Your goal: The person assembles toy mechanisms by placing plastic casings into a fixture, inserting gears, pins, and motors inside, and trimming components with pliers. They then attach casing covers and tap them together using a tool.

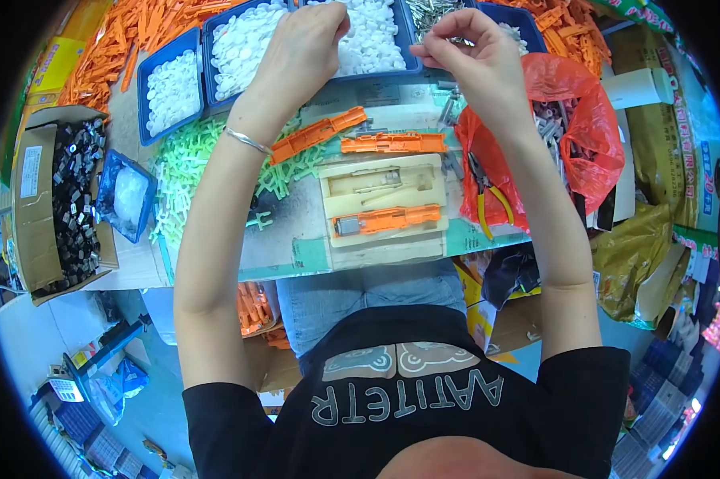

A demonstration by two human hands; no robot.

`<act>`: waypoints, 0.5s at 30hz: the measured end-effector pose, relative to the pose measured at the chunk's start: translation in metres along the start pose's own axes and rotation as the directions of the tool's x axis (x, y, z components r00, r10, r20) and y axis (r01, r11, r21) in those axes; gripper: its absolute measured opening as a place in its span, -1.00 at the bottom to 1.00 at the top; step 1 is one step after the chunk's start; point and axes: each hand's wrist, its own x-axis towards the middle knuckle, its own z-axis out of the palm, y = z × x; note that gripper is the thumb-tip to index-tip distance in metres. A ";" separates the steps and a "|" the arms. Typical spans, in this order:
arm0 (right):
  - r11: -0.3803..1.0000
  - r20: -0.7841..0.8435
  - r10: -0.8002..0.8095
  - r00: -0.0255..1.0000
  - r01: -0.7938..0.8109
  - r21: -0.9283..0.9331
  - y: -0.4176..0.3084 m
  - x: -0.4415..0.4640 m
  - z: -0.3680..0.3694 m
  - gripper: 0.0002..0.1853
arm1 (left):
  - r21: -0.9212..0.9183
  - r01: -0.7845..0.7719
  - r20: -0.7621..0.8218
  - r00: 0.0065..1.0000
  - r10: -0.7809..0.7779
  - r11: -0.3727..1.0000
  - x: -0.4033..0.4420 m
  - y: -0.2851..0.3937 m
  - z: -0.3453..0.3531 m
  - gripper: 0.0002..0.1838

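Over the blue bins of white plastic pieces (368, 44) is my left hand (308, 40), back upward, with its fingers curled in and mostly hidden. My right hand (481, 60) hovers by the bin of small metal parts (428, 16), thumb and fingertips brought together; anything between them is too small to make out. Below the hands, a cream fixture block (384, 180) holds an orange plastic shell (388, 221) with a grey piece at its left end. Two more orange shells, one tilted (316, 136) and one level (393, 144), lie just beyond the block.
Light green plastic pieces (180, 176) are heaped at left, near a box of black parts (76, 199) and a small blue tray (128, 195). At right, a red bag (599, 152) contains grey parts, with yellow-handled pliers (495, 203) against it. Orange parts (168, 28) pile up behind.
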 end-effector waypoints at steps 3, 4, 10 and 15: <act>0.994 0.015 -0.093 0.996 0.094 -0.053 0.011 -0.004 0.006 -0.86 | -0.245 0.211 0.023 0.977 -0.212 0.946 -0.007 0.022 0.000 -0.88; 0.993 -0.050 -0.072 0.996 0.076 0.089 0.006 -0.009 0.014 -0.91 | -0.538 0.301 0.045 0.943 -0.330 0.787 -0.011 0.032 -0.003 -0.88; 0.976 0.150 -0.201 0.968 0.185 0.112 -0.008 -0.041 0.016 -0.73 | -0.953 0.267 0.304 0.823 -0.479 -0.146 -0.046 0.082 -0.019 -0.84; 0.921 0.256 -0.310 0.916 0.356 -0.159 -0.024 -0.056 0.018 -0.71 | -0.873 0.111 0.312 0.875 -0.369 -0.475 -0.060 0.095 -0.022 -0.80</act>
